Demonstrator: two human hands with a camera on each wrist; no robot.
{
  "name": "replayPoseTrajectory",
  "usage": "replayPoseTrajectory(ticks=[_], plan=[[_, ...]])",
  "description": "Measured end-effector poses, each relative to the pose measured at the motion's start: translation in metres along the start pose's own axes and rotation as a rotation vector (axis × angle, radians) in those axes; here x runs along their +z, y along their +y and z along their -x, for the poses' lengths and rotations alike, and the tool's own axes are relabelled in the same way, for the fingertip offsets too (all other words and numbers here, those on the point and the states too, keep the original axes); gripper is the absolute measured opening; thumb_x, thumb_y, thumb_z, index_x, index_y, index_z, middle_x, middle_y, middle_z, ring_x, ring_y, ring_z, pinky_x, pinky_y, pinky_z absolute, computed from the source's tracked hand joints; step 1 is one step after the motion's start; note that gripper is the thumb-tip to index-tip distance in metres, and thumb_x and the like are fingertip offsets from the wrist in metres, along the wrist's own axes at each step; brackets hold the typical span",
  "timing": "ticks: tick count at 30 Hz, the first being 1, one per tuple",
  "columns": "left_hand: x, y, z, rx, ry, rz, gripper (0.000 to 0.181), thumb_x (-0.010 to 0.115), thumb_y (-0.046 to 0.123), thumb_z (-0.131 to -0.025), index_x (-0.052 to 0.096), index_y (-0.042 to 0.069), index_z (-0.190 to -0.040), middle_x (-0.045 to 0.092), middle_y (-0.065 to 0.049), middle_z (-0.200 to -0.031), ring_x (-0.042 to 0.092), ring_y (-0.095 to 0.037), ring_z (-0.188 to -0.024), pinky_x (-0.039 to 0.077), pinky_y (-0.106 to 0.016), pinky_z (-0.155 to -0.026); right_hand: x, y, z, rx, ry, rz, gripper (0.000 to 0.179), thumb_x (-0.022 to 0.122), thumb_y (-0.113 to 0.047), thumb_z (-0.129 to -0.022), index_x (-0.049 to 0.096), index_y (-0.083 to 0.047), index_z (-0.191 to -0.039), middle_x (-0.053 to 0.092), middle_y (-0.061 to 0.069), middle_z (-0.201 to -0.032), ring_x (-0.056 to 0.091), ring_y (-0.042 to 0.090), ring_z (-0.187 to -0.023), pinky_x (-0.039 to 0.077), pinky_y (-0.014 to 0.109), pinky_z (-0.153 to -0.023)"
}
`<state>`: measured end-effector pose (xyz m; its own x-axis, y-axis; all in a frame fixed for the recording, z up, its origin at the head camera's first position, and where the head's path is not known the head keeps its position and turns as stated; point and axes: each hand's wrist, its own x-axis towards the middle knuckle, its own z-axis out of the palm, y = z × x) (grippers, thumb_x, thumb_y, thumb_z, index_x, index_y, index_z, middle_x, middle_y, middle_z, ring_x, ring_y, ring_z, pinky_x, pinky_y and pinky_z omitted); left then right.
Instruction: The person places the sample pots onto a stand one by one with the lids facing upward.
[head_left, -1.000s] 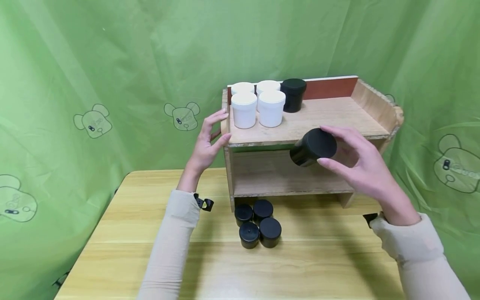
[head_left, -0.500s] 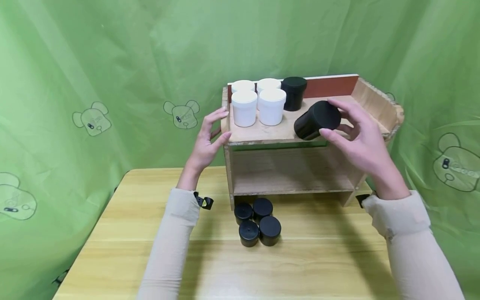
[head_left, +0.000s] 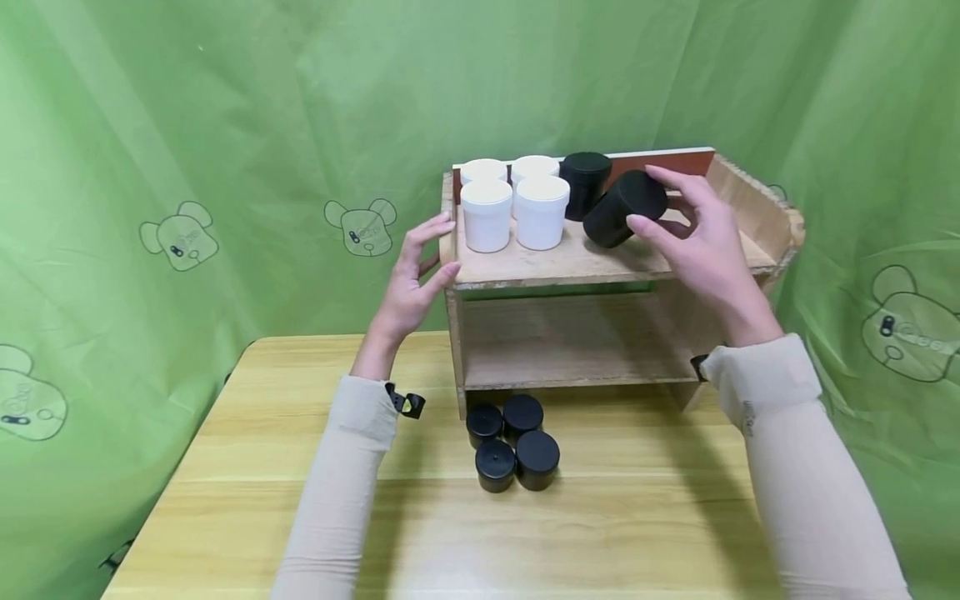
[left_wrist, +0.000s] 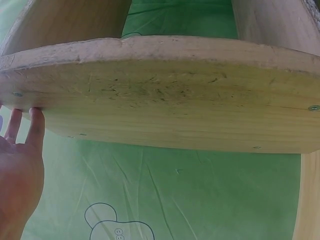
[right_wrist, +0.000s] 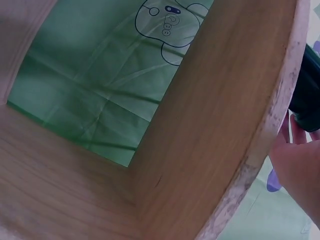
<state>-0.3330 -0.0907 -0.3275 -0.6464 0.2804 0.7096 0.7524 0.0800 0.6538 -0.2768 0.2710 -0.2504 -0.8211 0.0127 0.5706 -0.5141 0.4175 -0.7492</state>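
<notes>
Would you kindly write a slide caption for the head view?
Left hand against the wooden shelf, right hand holding a tilted black jar.

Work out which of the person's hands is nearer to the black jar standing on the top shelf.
Right. The right hand is right of the standing jar, holding a tilted black jar; the left hand is at the left end of the shelf, beyond the white jars.

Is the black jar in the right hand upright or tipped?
Tipped: the held jar leans toward the right hand, unlike the upright black jar behind it.
</notes>
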Motion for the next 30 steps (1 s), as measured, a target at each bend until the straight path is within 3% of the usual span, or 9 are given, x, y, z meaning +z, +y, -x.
replayPoseTrajectory(ticks=[8, 19, 30], plan=[[-0.001, -0.003, 0.001, 0.039, -0.005, -0.006, 0.053, 0.064, 0.009, -0.099, 0.044, 0.014, -0.148, 0.038, -0.002, -0.164, 0.033, -0.020, -0.154, 0.043, -0.055, -0.119, 0.007, 0.001, -0.012, 0.011, -0.001, 0.055, 0.062, 0.077, -0.020, -0.093, 0.054, -0.019, -0.151, 0.051, -0.011, -0.127, 0.055, 0.012, -0.121, 0.054, 0.014, -0.099], [0.000, 0.000, 0.001, 0.021, 0.001, 0.017, 0.056, 0.064, 0.003, -0.096, 0.043, 0.011, -0.148, 0.037, -0.006, -0.164, 0.033, -0.023, -0.154, 0.041, -0.056, -0.120, 0.014, 0.007, -0.020, 0.033, -0.001, 0.082, 0.063, 0.077, -0.025, -0.093, 0.054, -0.018, -0.151, 0.052, -0.010, -0.127, 0.055, 0.011, -0.120, 0.054, 0.022, -0.102], [-0.001, -0.001, 0.002, 0.012, -0.001, 0.006, 0.055, 0.064, 0.004, -0.097, 0.044, 0.011, -0.148, 0.037, -0.006, -0.164, 0.032, -0.023, -0.154, 0.042, -0.055, -0.120, 0.020, 0.010, -0.024, 0.051, -0.013, 0.060, 0.063, 0.075, -0.025, -0.094, 0.053, -0.015, -0.152, 0.054, 0.002, -0.141, 0.054, 0.013, -0.122, 0.053, 0.034, -0.110]])
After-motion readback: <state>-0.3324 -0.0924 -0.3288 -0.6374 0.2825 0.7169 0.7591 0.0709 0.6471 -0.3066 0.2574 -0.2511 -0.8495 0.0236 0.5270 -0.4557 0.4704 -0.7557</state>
